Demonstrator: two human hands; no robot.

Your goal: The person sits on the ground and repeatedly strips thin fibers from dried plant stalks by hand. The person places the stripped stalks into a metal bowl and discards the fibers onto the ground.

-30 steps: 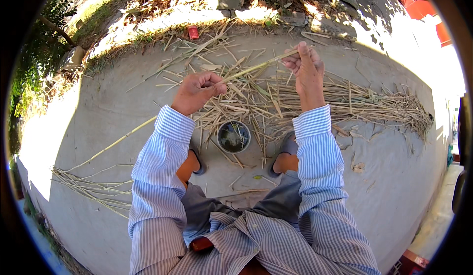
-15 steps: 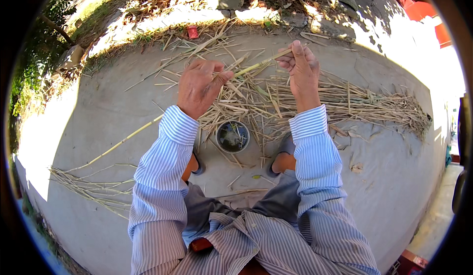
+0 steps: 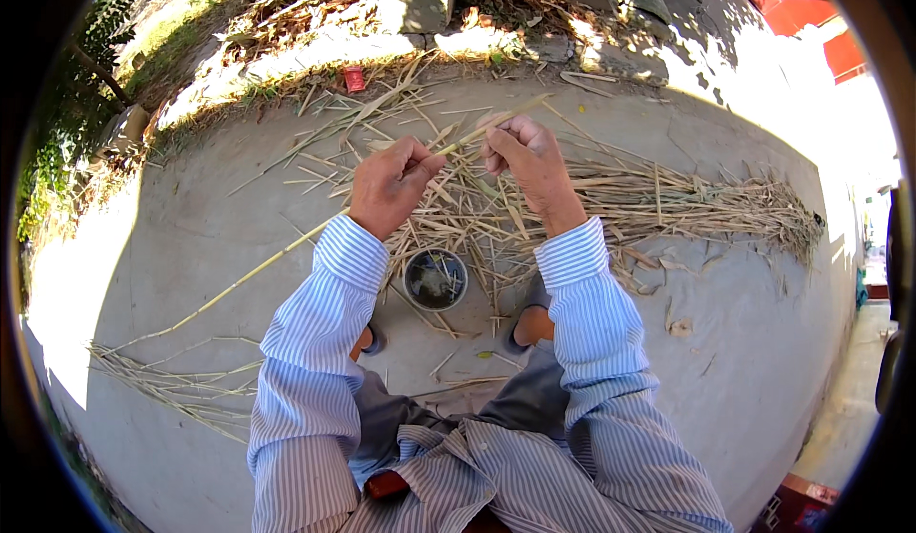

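Observation:
A long pale reed stalk (image 3: 286,248) slants up from the lower left and passes through my left hand (image 3: 391,188), whose fingers are closed round it. Beyond that grip, the stalk's upper end reaches my right hand (image 3: 530,168), which is closed in a pinch on it. A thin, blurred dry strip sticks out above the right fingers; whether it is part of the stalk I cannot tell. Under both hands lies a loose heap of cut dry stalk pieces (image 3: 458,216).
A round container (image 3: 465,290) of dark liquid with floating bits stands between my feet. Dry stalks lie in a bundle (image 3: 706,199) at right; thinner ones form a pile (image 3: 181,390) at lower left. A red cup-like object (image 3: 354,79) sits by the far edge, near rubble and leaves.
My right hand has come left and down, closer to the left hand, with its fingers now curled lower on the stalk. The left hand keeps its grip.

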